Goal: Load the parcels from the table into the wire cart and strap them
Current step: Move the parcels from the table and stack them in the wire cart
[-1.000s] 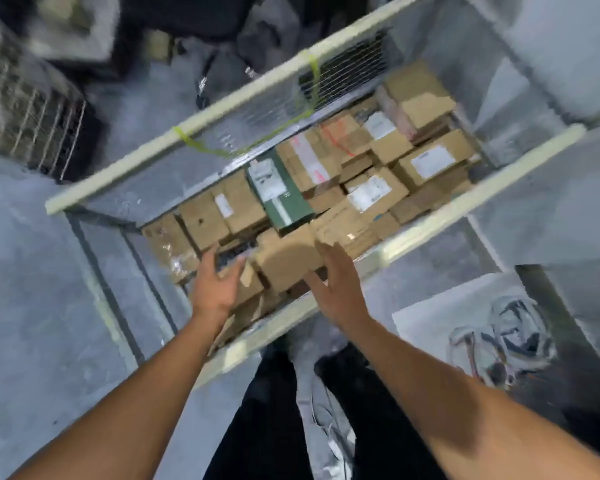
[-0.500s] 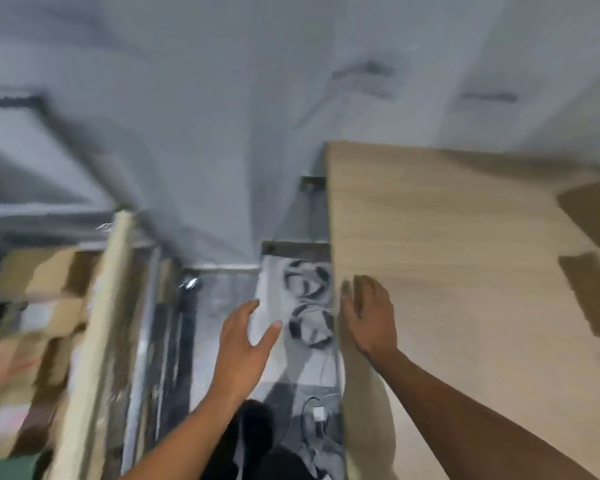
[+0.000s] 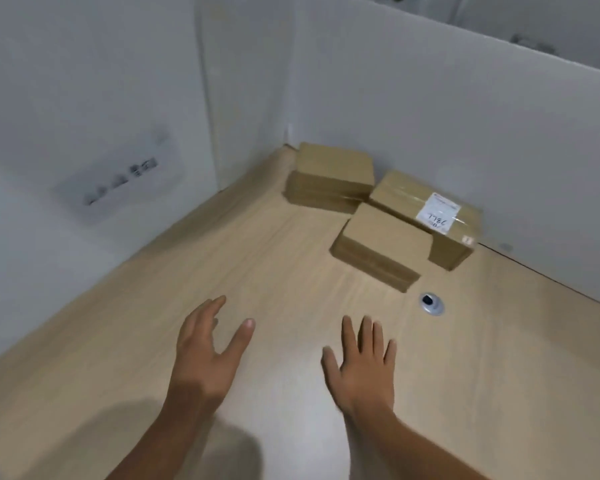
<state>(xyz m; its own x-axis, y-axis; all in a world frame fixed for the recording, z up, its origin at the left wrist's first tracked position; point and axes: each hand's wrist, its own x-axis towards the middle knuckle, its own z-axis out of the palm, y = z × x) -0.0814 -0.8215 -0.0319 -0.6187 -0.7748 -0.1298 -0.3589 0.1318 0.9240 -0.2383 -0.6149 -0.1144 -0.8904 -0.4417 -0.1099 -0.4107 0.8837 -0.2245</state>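
Where the pale wood-grain table (image 3: 222,271) meets two white partition walls: three brown cardboard parcels sit grouped in its far corner
Corner parcel (image 3: 331,176): flat, plain cardboard, pushed right into the corner; its side looks ribbed or layered, too blurred to tell which
Labelled parcel (image 3: 426,220): boxy, against the right-hand partition, clear tape glinting across the top, a white label (image 3: 439,214) with handwriting that cannot be read
Front parcel (image 3: 378,244): flat, plain, touching the labelled parcel and lying nearest the hands
Left hand (image 3: 205,355): spread wide, thumb splayed, grasping nothing, over bare table well short of the parcels
Right hand (image 3: 362,365): palm down, fingers fanned, likewise empty; whether it touches the surface cannot be told
Grommet (image 3: 431,303): small round grey metal fitting with a dark centre, set in the table just in front of the front parcel
Wall socket strip (image 3: 118,174): grey rectangular plate on the left partition, smeared by blur
Forearms: bare, cut off by the lower edge
Shadow (image 3: 174,441): soft dark patch on the table's near edge
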